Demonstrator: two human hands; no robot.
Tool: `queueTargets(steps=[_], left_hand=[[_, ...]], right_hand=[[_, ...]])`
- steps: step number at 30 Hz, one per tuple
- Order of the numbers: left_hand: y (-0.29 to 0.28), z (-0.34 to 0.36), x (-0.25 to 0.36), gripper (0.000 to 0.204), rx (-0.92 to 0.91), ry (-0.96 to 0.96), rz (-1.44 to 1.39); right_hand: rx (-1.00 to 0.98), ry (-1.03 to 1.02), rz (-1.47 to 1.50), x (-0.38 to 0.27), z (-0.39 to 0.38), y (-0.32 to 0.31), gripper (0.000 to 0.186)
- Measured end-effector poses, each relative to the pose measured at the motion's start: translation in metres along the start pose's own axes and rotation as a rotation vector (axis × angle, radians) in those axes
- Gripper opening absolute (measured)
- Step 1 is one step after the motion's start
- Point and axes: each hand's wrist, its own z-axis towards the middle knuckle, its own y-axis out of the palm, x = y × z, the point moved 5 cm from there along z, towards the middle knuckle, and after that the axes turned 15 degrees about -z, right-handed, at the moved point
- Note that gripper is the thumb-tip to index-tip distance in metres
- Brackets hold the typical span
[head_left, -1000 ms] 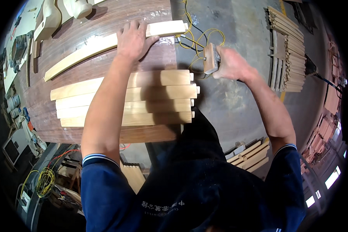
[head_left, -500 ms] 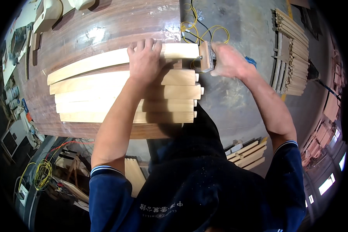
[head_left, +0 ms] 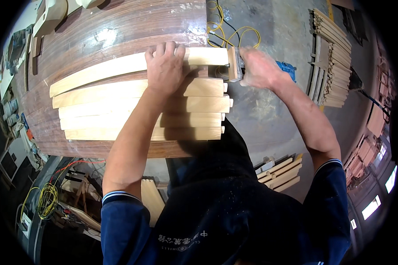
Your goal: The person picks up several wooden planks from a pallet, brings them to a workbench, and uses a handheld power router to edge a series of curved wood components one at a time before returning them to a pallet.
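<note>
My left hand (head_left: 165, 66) lies over a long, slightly curved pale wooden rail (head_left: 101, 70), its fingers hooked past the far edge, pressing it on the table. The rail's right end sticks out beyond the table edge. My right hand (head_left: 262, 68) is closed around a blue handheld trim router (head_left: 287, 70), its body partly hidden by the hand. The router's wooden base plate (head_left: 233, 64) stands upright against the rail's end, and a small metal bit shows just below that end. Several similar rails (head_left: 192, 105) with tenons at their right ends lie side by side nearer me.
The brown table (head_left: 132, 22) ends at its right edge, under the rails' ends. Yellow and black cables (head_left: 247, 30) lie beyond it over the floor. Stacked wooden sticks (head_left: 336, 66) stand at far right, more wooden pieces (head_left: 281, 174) low right. Pale shaped parts (head_left: 51, 17) sit far left.
The router has turned slightly in my right hand, and more of its blue body shows. My left hand keeps its place on the rail. The whole view has shifted a little.
</note>
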Motion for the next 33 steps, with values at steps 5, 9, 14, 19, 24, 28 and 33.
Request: queueTargets(steps=[5, 9, 14, 19, 24, 28, 33], left_hand=[[-0.001, 0.000, 0.001, 0.067, 0.002, 0.008, -0.002], [-0.001, 0.001, 0.001, 0.065, -0.024, 0.003, -0.007], [-0.003, 0.002, 0.002, 0.063, -0.042, -0.020, -0.034], [-0.002, 0.000, 0.001, 0.065, -0.048, -0.027, -0.061], [-0.003, -0.001, 0.002, 0.067, -0.041, -0.011, -0.090], [-0.005, -0.001, 0.002, 0.065, -0.023, -0.005, -0.100], [-0.004, 0.002, 0.002, 0.067, -0.046, -0.023, -0.116]], right_hand=[[-0.046, 0.033, -0.013, 0.001, 0.005, 0.001, 0.053], [-0.053, 0.050, 0.002, 0.001, 0.008, -0.004, 0.057], [-0.012, 0.014, 0.008, 0.006, 0.016, -0.009, 0.051], [-0.040, 0.028, 0.012, 0.011, 0.024, -0.011, 0.054], [-0.109, 0.035, 0.013, 0.017, 0.035, -0.008, 0.058], [-0.150, 0.038, -0.003, 0.020, 0.043, -0.008, 0.062], [-0.198, 0.029, -0.037, 0.026, 0.052, -0.007, 0.059]])
